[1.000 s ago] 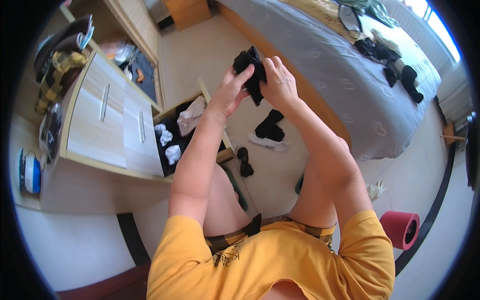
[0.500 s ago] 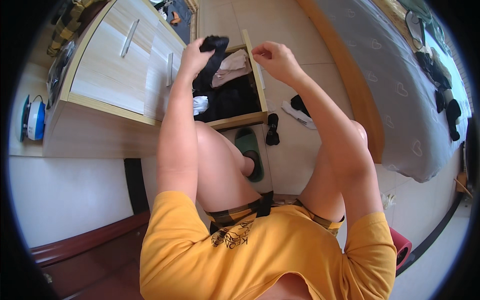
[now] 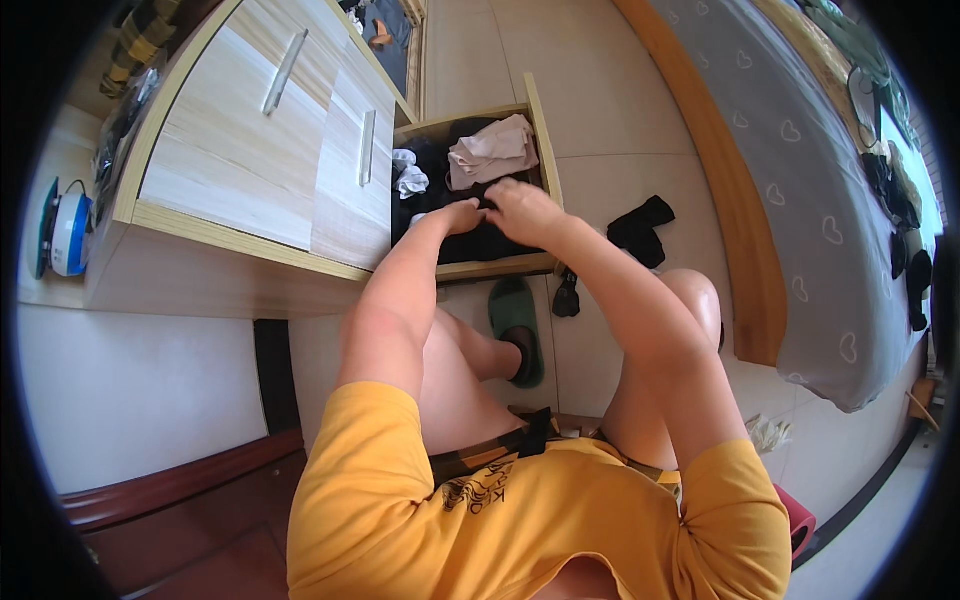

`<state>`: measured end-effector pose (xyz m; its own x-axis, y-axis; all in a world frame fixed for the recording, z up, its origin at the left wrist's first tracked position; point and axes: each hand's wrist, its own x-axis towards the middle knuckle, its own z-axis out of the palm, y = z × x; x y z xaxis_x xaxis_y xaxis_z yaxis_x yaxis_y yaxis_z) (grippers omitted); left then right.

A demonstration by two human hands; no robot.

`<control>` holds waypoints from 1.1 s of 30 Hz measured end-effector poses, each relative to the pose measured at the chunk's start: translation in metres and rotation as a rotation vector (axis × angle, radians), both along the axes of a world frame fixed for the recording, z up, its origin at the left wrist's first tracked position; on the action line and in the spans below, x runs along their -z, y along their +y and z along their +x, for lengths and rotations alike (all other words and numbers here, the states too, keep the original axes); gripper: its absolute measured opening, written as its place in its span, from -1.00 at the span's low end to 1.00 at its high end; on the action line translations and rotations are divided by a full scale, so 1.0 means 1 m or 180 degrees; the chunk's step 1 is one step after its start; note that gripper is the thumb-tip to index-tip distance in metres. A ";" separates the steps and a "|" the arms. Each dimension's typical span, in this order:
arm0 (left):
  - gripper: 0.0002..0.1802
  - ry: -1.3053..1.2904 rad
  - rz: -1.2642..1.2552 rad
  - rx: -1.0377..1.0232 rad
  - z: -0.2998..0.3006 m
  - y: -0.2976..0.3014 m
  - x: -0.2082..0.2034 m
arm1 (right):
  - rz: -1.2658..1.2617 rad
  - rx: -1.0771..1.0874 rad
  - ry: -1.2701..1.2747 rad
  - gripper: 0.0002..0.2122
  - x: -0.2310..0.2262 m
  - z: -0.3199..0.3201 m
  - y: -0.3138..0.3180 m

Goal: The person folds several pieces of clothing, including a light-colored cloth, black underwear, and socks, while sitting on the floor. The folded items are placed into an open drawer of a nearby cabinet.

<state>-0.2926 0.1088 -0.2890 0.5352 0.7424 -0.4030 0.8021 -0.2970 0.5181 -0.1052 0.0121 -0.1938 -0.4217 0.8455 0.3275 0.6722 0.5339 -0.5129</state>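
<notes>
Over the pulled-out drawer (image 3: 500,267), my left hand (image 3: 460,216) and my right hand (image 3: 527,213) meet, fingertips close together. Both sets of fingers are bent into a pinch; dark fabric lies right under them, and whether they grip any is too hard to make out. Inside the drawer, dark clothing (image 3: 478,245) fills the near part. A folded pale pink cloth (image 3: 493,150) sits at the far right, just beyond my right hand. White-and-grey bunched fabric (image 3: 410,176) rests on the left side.
To the left stands a wooden cabinet (image 3: 240,130) with metal handles. On the floor right of the drawer lie black socks (image 3: 642,230) and a small dark sock (image 3: 566,295). My foot wears a green slipper (image 3: 515,315). A bed (image 3: 800,190) with grey heart-patterned cover borders the right.
The black sock has left my raised left hand. Both hands came down together over the drawer. Black fabric now lies on the floor where a white sock showed before.
</notes>
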 end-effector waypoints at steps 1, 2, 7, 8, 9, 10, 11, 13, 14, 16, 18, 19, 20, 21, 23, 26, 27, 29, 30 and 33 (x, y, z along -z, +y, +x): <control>-0.54 0.0008 -0.0691 -0.0269 -0.002 0.002 0.006 | -0.0013 -0.0210 -0.0326 -0.73 0.011 -0.005 -0.007; -0.52 0.0111 -0.0411 -0.0150 -0.002 -0.001 0.009 | -0.0359 -0.0122 -0.0702 -0.69 0.027 -0.009 -0.018; -0.52 0.0742 0.0310 0.0015 0.045 -0.003 -0.068 | -0.1492 0.0319 -0.1373 -0.68 0.051 -0.004 -0.019; -0.55 0.0541 -0.0083 0.0071 0.070 -0.012 -0.095 | -0.1321 0.0668 -0.1010 -0.72 0.059 0.007 -0.018; -0.58 0.0629 -0.0324 0.0565 0.060 -0.007 -0.086 | -0.1120 0.0715 -0.0911 -0.72 0.046 -0.002 -0.018; -0.61 0.0722 -0.0563 0.1092 0.049 -0.002 -0.066 | -0.0920 0.0798 -0.0807 -0.71 0.033 -0.012 -0.022; -0.66 0.1183 0.0017 0.1439 0.002 0.003 -0.019 | -0.0671 0.0806 -0.0692 -0.71 0.014 -0.028 -0.024; -0.64 0.1077 0.0054 0.1938 0.046 -0.012 -0.040 | -0.0324 0.0849 -0.1369 -0.68 0.001 0.015 -0.035; -0.65 0.1190 0.0227 0.1752 0.038 -0.011 -0.038 | -0.0631 0.0614 -0.1324 -0.70 -0.017 0.010 -0.038; -0.66 0.1518 0.0723 0.1235 0.034 0.002 -0.055 | -0.0601 0.0397 -0.1143 -0.72 -0.055 0.003 -0.038; -0.67 0.1668 0.1368 0.0959 0.097 0.005 -0.093 | -0.0229 0.0781 -0.0620 -0.66 -0.087 0.057 -0.046; -0.68 0.1727 0.1669 0.0710 0.104 0.002 -0.125 | -0.0430 0.1102 -0.0147 -0.62 -0.128 0.070 -0.047; -0.68 0.1518 0.1860 0.0704 0.126 -0.014 -0.151 | -0.0116 0.1337 -0.0152 -0.61 -0.136 0.097 -0.051; -0.69 0.1280 0.2008 0.0737 0.145 -0.028 -0.173 | 0.0293 0.1678 0.0047 -0.64 -0.141 0.125 -0.059; -0.66 0.0303 0.2081 0.0902 0.187 -0.068 -0.219 | 0.0404 0.2331 0.0318 -0.73 -0.158 0.180 -0.081; -0.68 -0.1163 0.2309 0.1210 0.251 -0.114 -0.252 | 0.1166 0.3016 0.0538 -0.75 -0.155 0.263 -0.107; -0.66 -0.1473 0.2364 0.1281 0.271 -0.127 -0.256 | 0.1327 0.3226 0.0530 -0.75 -0.156 0.286 -0.114; -0.65 -0.1903 0.2447 0.1450 0.303 -0.151 -0.260 | 0.1663 0.3590 0.0292 -0.75 -0.163 0.329 -0.133; -0.66 -0.2045 0.2448 0.1597 0.320 -0.162 -0.260 | 0.1658 0.3900 -0.0048 -0.74 -0.161 0.358 -0.141; -0.68 -0.2240 0.2318 0.1879 0.350 -0.183 -0.261 | 0.1210 0.4597 -0.0575 -0.69 -0.157 0.438 -0.165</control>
<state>0.0577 -0.0737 -0.0282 0.8093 0.2376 0.5372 0.0449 -0.9369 0.3467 0.3329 -0.1530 -0.0368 0.6195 0.4359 0.6529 0.7586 -0.5462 -0.3551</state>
